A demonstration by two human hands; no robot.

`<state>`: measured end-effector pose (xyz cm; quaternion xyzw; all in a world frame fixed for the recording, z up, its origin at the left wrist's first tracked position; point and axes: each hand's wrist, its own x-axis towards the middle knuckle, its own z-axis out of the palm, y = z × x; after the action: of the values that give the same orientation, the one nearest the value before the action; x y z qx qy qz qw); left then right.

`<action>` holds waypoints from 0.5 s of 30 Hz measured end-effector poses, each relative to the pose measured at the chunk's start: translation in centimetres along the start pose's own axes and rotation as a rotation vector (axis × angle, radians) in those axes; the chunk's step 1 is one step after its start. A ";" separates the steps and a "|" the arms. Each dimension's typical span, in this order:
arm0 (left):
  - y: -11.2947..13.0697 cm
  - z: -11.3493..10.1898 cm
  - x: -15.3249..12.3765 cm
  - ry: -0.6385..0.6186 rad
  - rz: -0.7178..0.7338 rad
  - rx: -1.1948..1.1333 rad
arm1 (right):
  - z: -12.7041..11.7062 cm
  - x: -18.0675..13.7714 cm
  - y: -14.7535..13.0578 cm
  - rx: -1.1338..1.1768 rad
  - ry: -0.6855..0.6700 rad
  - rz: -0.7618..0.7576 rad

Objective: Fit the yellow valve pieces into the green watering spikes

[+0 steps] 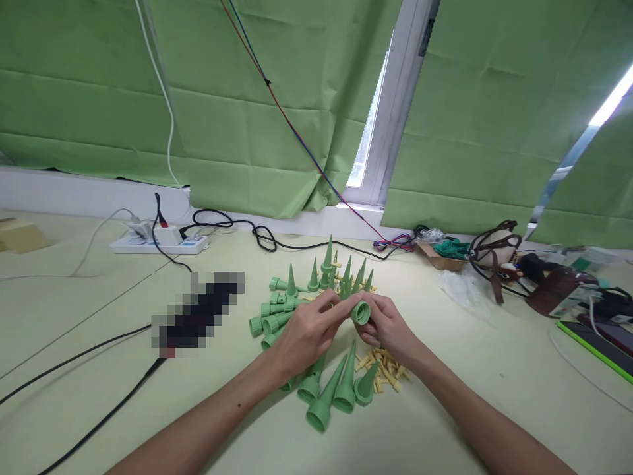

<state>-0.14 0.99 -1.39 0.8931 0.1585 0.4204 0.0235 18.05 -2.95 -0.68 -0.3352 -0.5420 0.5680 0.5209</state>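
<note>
My left hand (306, 330) and my right hand (388, 326) meet over the middle of the table, both closed on one green plastic cone spike (361, 311) whose open round end faces me. Several more green cones (331, 392) lie on the table just in front of my hands. Others lie in a heap (271, 316) to the left. Some stand upright (326, 270) behind my hands. A pile of small yellow plugs (383, 373) lies under my right wrist.
A white power strip (158, 243) with black and white cables sits at the back left. A blurred dark object (198, 313) lies left of the cones. Bags, straps and clutter (499, 260) fill the right side. Green curtains (247, 99) hang behind.
</note>
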 end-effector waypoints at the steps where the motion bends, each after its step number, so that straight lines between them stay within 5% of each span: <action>1: -0.1 0.0 0.0 -0.005 0.008 0.006 | 0.0 0.0 0.1 -0.002 0.001 0.007; 9: 0.4 -0.1 0.3 0.020 0.000 0.009 | 0.0 0.1 0.4 -0.003 0.023 -0.007; 15: 1.4 0.0 0.6 0.054 -0.169 -0.131 | 0.0 0.2 0.3 -0.052 0.078 -0.067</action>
<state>0.52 -0.14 -0.71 0.8614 0.2060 0.4504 0.1130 17.99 -2.74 -0.92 -0.3522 -0.5468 0.5224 0.5515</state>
